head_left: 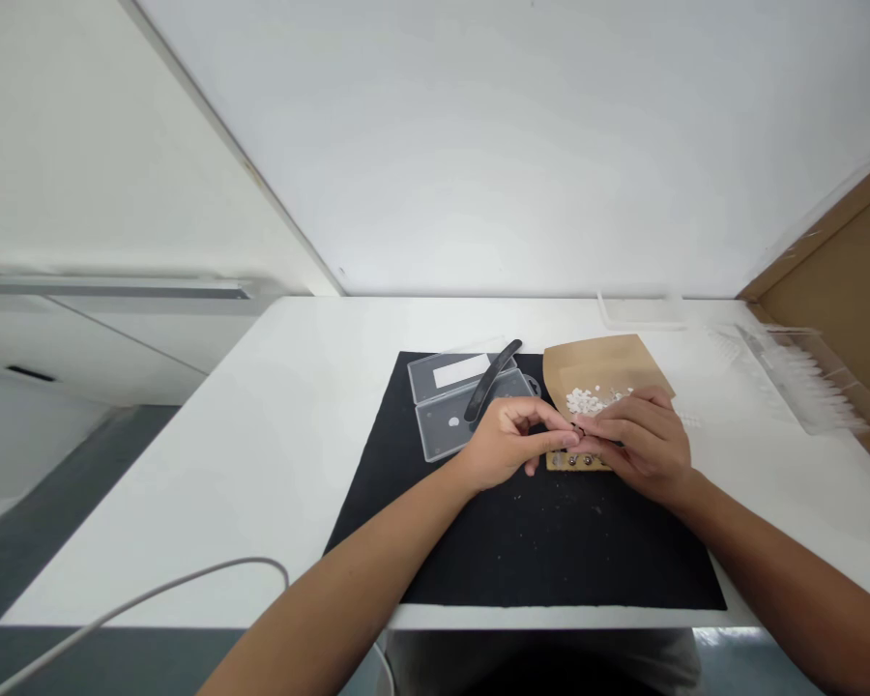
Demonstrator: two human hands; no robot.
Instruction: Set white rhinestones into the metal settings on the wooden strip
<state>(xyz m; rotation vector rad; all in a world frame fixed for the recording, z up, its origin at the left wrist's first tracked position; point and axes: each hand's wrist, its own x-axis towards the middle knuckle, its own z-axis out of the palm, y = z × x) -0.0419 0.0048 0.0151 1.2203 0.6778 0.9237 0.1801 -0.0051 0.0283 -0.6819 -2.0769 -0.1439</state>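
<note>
My left hand and my right hand meet fingertip to fingertip over a black mat. Both are closed in a pinch around something tiny and dark that I cannot make out. Just under the fingertips lies a small tan strip with round studs on it. Behind my right hand a brown paper sheet carries a pile of small white pieces. To the left of the paper an open clear plastic case lies flat, with a black curved file resting across it.
The mat lies on a white table against a white wall. A clear plastic rack stands at the right by a brown board. A clear tray sits at the back. A grey cable curves over the front left edge.
</note>
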